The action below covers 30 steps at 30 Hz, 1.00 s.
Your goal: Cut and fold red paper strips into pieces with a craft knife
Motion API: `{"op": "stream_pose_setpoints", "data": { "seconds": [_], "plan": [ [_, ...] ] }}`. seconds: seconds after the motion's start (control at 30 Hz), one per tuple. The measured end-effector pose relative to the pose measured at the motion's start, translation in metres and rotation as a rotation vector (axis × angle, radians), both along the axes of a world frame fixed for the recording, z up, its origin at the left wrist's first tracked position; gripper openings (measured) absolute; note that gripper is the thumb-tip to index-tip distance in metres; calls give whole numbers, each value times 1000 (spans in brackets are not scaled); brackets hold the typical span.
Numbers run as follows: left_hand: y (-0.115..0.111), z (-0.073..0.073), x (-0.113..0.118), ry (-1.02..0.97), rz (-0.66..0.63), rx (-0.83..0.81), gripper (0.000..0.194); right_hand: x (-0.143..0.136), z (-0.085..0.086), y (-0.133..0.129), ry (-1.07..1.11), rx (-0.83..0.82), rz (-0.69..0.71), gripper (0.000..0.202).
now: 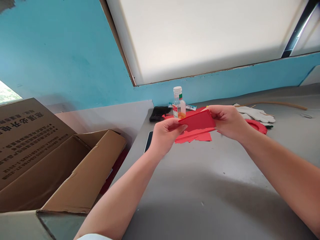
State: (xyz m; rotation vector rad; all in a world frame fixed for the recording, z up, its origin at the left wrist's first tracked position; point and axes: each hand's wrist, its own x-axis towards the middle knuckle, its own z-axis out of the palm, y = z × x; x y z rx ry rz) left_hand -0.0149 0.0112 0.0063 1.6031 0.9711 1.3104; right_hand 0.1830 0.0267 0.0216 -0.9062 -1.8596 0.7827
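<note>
Both hands, left (166,136) and right (227,120), grasp a folded red paper piece (197,122) by its opposite ends, raised over the grey bench (200,190). Behind and below it lie more red sheets (204,137), probably a loose pile, though the hands partly cover them. Just beyond the hands stands a clear bottle (178,103); white gloves (256,114) lie past the right hand, and an open cardboard box (62,166) sits left of the left forearm.

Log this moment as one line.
left hand: grips red paper, left end | right hand: grips its right end | red paper: raised | red sheets: on grey table | clear bottle: upright beyond
</note>
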Motion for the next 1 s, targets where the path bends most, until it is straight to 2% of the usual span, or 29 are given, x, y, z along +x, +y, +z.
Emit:
{"op": "stream_pose_setpoints", "data": {
  "seconds": [0.23, 0.53, 0.73, 1.0],
  "plan": [
    [0, -1, 3, -77, -113, -108, 24, -3, -2, 1, 45, -4, 54, 16],
    [2, -1, 2, -95, -52, -118, 23, -7, 4, -8, 152, 44, -128, 30],
    [2, 0, 1, -119, -51, -105, 22, -9, 3, -10, 165, 109, -141, 27],
    [0, 0, 3, -142, -53, -130, 24, -16, 0, -13, 139, 245, -317, 15]
  ]
}}
